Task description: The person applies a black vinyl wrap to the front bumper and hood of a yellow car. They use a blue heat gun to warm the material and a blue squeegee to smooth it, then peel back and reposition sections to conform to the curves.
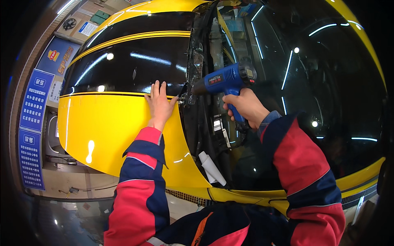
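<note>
In my right hand [247,105] is a blue heat gun [223,78], gripped by its handle. Its dark nozzle points left, at the rear edge of a yellow car hood [111,123]. My left hand [160,103] lies with fingers stretched on the hood, by the border of a wide black stripe [127,65]. The left thumb reaches toward the nozzle, close to the hood's edge. Whether it pinches anything there I cannot tell. Strips of clear film [196,65] hang along the dark gap between hood and windshield.
The dark windshield [295,102] spreads out on the right, reflecting ceiling lights. A white roll [212,169] rests at the hood's rear corner near me. Blue signboards [37,100] hang on the far left, and a yellow fender [246,197] runs just in front of my body.
</note>
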Demonstrator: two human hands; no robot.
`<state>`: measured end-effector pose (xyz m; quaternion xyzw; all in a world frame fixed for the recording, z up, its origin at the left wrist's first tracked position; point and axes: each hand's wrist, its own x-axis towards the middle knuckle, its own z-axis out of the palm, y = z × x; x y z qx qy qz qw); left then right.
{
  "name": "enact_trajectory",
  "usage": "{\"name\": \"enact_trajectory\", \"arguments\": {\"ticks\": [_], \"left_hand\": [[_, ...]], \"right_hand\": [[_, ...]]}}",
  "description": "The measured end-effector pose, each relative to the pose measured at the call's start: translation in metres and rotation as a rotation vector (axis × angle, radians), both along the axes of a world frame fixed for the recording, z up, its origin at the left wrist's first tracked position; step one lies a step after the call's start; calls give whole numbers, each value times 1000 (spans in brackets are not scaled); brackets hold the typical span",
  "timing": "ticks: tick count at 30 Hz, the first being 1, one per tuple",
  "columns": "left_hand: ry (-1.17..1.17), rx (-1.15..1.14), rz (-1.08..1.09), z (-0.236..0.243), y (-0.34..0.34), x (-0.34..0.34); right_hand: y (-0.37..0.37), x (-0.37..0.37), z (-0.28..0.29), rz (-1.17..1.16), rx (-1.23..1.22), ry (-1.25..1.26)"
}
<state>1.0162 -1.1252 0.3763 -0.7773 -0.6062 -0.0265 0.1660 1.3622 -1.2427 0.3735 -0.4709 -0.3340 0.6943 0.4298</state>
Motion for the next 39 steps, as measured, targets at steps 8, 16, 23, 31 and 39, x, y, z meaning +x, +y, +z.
{"name": "enact_trajectory", "arguments": {"ticks": [8,16,23,31,39], "left_hand": [[70,4,190,-7,1,35],[94,-4,191,-7,1,35],[-570,-13,3,13,-72,5],[-1369,-484,74,-39,-345,14],[-1293,-521,-11,-73,-367,33]], "right_hand": [[2,2,0,2,-3,14],[2,2,-1,-22,-14,5],[4,3,-5,-52,60,-4],[-40,6,65,-32,445,-338],[-98,-42,77,-253,1018,-682]]}}
